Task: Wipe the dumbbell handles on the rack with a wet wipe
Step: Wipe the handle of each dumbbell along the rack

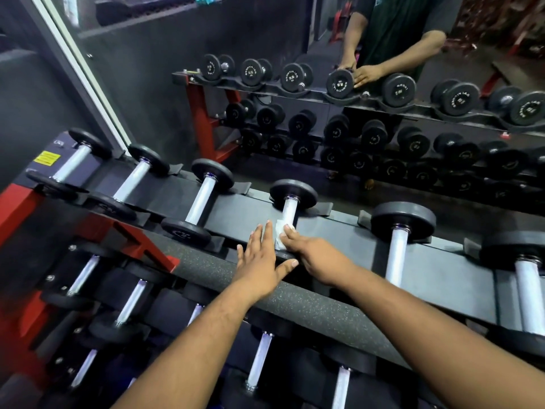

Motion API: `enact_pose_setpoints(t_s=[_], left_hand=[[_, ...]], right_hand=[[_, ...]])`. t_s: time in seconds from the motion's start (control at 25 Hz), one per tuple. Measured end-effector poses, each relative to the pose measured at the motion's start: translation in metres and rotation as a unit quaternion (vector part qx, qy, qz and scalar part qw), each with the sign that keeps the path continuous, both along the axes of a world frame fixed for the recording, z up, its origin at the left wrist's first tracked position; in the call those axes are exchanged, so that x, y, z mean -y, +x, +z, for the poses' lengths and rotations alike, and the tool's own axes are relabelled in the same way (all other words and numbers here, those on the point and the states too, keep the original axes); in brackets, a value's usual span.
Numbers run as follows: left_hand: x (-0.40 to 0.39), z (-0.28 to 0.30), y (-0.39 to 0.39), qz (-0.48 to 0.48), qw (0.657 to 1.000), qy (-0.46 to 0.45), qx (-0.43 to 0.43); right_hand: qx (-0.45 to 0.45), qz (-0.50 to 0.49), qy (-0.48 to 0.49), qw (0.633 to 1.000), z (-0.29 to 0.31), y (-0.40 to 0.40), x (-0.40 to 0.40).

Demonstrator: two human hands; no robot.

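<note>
We see the rack (339, 231) running from the upper left of the frame down to the right edge, its top tier holding a row of dumbbells with pale handles and black heads; the dumbbell (292, 199) at the centre of the frame is the one in hand. Our right hand (312, 255) comes in from the lower right and grips the near end of its handle (289, 209), fingers curled over a white wipe (281, 234) that is bunched around the bar; the far part of the handle shows bare above the wipe, up to the far head. Our left hand (259, 264) lies just left of it, fingers straight and spread, flat on the near head of the same dumbbell, thumb stretched toward the right hand, holding nothing. Three more dumbbells sit to the left on the top tier and two to the right, each well apart from the next; a lower tier (132, 302) of dumbbells fills the bottom left, below a speckled grey rail (309, 302). A red frame (17, 208) stands at the left edge with a yellow label (46, 158) above it. A mirror (324, 84) across the top of the frame shows the rack and a person in a dark shirt with both hands on a dumbbell.
</note>
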State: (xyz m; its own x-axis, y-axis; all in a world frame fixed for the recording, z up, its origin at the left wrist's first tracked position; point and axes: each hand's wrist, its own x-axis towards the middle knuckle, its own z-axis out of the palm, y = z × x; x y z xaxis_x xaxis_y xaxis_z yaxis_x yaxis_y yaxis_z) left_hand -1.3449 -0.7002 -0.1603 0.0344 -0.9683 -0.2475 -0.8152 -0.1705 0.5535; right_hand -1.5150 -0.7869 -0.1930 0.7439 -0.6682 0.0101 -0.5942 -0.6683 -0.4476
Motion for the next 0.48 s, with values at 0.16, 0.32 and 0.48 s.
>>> enact_pose_setpoints(t_s=[0.16,0.32,0.48], left_hand=[[0.001,0.002,-0.001,0.001,1.0,0.001,0.014],[0.002,-0.001,0.001,0.002,1.0,0.0,0.012],[0.002,0.0,0.0,-0.004,1.0,0.003,0.013]], right_hand=[[0.141,-0.17,0.102,0.97,0.014,0.036,0.017],[0.284,-0.284,0.298,0.866,0.005,0.045,-0.004],[0.412,-0.321,0.462,0.717,0.021,0.051,0.013]])
